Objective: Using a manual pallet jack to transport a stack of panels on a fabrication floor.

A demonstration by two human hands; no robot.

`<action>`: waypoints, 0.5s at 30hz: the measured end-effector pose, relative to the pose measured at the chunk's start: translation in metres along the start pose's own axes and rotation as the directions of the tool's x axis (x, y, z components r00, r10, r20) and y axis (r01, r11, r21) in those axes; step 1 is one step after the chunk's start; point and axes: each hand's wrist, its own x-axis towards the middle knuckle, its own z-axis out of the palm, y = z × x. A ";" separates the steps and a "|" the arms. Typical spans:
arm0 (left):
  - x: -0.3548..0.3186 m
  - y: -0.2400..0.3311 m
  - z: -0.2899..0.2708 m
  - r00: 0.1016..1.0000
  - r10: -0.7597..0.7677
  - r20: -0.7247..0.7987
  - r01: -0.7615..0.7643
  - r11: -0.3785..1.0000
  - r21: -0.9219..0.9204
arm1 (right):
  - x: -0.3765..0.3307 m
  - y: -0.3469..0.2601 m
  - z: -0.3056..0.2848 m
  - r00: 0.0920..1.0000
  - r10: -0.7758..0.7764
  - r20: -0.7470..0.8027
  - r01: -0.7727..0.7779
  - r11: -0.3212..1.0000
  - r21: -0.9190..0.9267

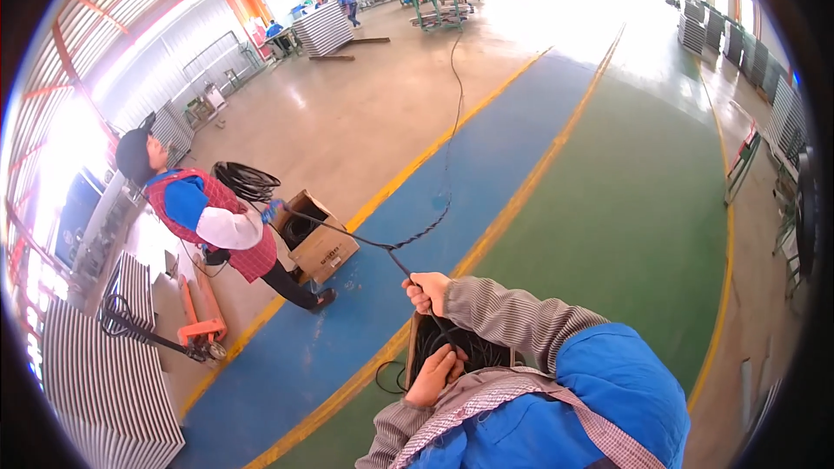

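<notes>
A black cable (400,264) runs taut through both my hands. My right hand (427,292) is stretched forward, its fingers wrapped round the cable. Closer to my body, my left hand (437,375) is closed on the same cable. Beyond my right hand it meets another cable (352,234) that a co-worker on the left holds. From that junction the two continue as a twisted pair (432,224) across the floor toward the back. Just under my hands, an open carton (412,349) holds black cable coils (486,353), partly hidden by my arms.
The co-worker (208,208) stands beside a second cardboard box (326,252) and carries a cable coil (247,182). An orange pallet jack (201,327) and stacked ribbed panels (104,382) are at lower left. Green racks (434,2) stand far back; more panels (786,117) line the right.
</notes>
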 end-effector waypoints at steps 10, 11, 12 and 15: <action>0.005 0.050 -0.105 0.968 0.111 -0.224 -0.249 0.383 -0.890 | -0.065 0.092 -0.006 0.829 0.140 0.542 0.483 0.309 -0.819; 0.000 0.050 -0.097 0.931 0.113 -0.347 -0.343 0.593 -0.728 | -0.057 0.081 -0.009 0.858 0.087 0.506 0.440 0.381 -0.813; -0.005 0.047 -0.085 0.882 0.158 -0.445 -0.395 0.764 -0.511 | -0.043 0.068 -0.008 0.954 0.075 0.291 0.189 0.603 -0.775; -0.014 0.014 -0.027 0.984 -0.062 -0.165 0.030 0.982 -0.187 | -0.006 0.027 -0.010 0.986 0.140 0.086 -0.138 0.990 -0.029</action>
